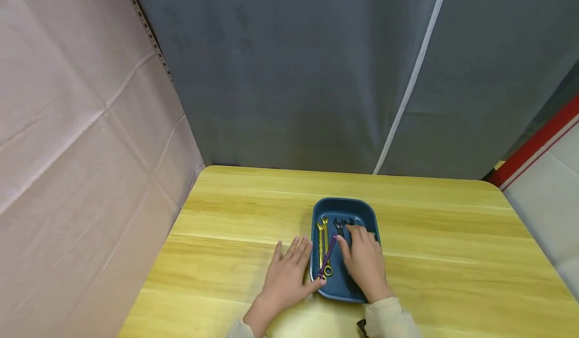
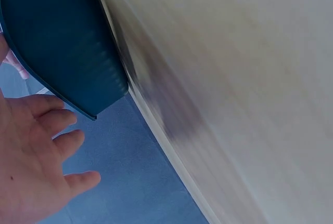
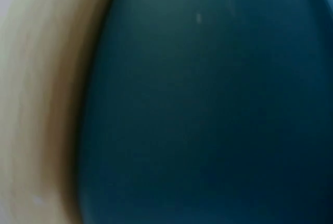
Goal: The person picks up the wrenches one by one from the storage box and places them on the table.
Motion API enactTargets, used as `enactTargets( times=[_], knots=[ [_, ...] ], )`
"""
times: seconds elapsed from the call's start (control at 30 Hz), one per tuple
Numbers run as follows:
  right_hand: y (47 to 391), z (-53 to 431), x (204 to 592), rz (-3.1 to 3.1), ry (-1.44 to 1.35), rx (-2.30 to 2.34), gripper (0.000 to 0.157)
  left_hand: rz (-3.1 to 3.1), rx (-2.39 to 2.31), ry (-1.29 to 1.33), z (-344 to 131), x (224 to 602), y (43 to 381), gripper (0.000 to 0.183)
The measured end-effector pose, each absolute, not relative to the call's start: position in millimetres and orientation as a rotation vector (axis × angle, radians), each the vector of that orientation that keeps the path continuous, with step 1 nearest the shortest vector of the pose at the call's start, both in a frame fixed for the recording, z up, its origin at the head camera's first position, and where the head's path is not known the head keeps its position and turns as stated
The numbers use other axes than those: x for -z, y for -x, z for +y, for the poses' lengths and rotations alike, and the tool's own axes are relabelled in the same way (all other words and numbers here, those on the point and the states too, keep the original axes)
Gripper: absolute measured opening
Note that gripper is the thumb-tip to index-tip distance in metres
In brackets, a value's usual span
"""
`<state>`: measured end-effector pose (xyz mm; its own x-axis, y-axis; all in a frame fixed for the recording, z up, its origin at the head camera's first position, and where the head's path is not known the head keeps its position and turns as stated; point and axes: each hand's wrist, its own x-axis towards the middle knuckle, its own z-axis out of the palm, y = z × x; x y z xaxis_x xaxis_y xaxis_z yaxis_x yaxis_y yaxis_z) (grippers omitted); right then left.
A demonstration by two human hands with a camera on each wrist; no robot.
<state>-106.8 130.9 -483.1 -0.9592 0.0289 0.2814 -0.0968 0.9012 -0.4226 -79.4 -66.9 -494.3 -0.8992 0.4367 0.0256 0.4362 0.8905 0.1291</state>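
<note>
A dark blue tray (image 1: pixel 332 294) holds several wrenches. Two gold wrenches (image 1: pixel 320 242) lie lengthwise along its left side, and a purple wrench (image 1: pixel 329 255) slants across them. Black wrenches (image 1: pixel 339 223) show their open ends farther back, partly covered by my right hand (image 1: pixel 365 260). That hand reaches into the tray from the right, its thumb tip close to the purple wrench's upper end; its grip underneath is hidden. My left hand (image 1: pixel 287 276) lies at the left rim with fingers spread, thumb reaching over the near-left corner by the purple wrench's lower end.
The tray stands on a wood-grain table (image 1: pixel 217 257). A grey curtain (image 1: pixel 294 77) hangs behind the back edge, and a pale pink cloth (image 1: pixel 90 152) covers the left side. A red-edged white panel (image 1: pixel 556 187) stands at the right.
</note>
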Motion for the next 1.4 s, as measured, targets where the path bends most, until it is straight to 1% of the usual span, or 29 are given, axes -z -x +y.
enactTargets(
  times=[0.2, 0.7, 0.93, 1.27, 1.4],
  knots=[
    [107.3, 123.6, 491.8, -2.878, 0.075, -0.743, 0.038, 3.029, -0.253, -0.685, -66.1, 494.7, 77.5, 0.091],
    [105.8, 115.0, 504.7, -2.982, 0.054, -0.723, 0.029, 3.051, -0.322, -0.663, -68.5, 496.5, 70.5, 0.095],
    [104.2, 108.0, 510.3, -3.023, -0.01, -0.586, 0.029, 3.023, -0.392, -0.637, -69.0, 497.5, 69.1, 0.096],
    [107.6, 107.1, 514.7, -3.07, -0.079, -0.526, 0.032, 2.954, -0.504, -0.605, -69.3, 495.1, 72.2, 0.097],
    [110.0, 106.6, 516.2, -3.068, -0.122, -0.487, 0.035, 2.855, -0.633, -0.558, -68.8, 497.4, 74.6, 0.099]
  ],
)
